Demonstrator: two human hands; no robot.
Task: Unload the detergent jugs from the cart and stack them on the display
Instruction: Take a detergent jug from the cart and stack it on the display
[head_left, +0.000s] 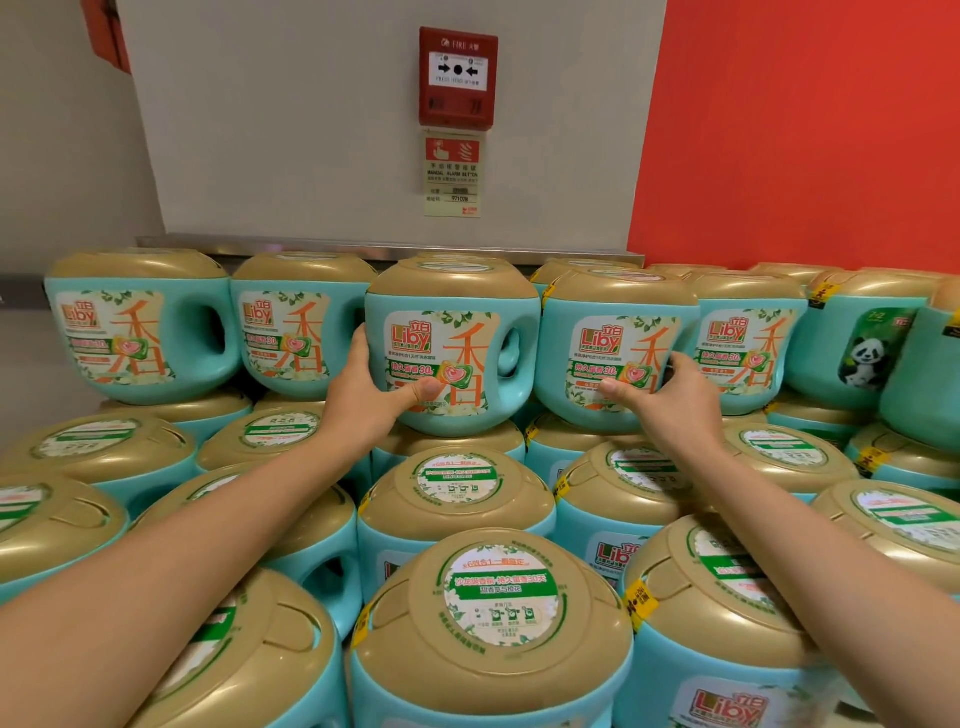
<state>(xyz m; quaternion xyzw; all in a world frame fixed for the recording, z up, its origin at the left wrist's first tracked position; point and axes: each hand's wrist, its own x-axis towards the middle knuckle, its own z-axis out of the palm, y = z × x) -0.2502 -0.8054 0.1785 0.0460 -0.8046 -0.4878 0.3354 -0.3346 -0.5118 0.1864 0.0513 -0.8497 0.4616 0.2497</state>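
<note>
A person's two bare arms reach across a stepped stack of teal Liby detergent jugs with gold lids, set against a grey wall and a red wall panel (805, 130).

The left hand (363, 387) grips the centre jug (457, 291) of the top row. Its thumb lies flat across the lower front label, and its fingers curl round the jug's left side, mostly hidden from view. This jug stands upright, label forward, slightly ahead of the others in its row, and rests on the lids of the tier beneath.

The right hand (670, 397) holds the neighbouring jug (613, 306) just to the right. Its thumb presses the front label, and its fingers wrap round the right flank into the gap beside the next jug.

Further along the same row stands a panda-label jug (860, 353). Lower tiers of jugs (457, 486) step down toward the camera, their round green-and-white lid stickers facing up, and the nearest jug (493, 597) lies between the two forearms.

On the grey wall above are a red fire alarm call point (458, 78) and, below it, a manual alarm sign (453, 174). A metal ledge (311, 244) runs behind the top row.
</note>
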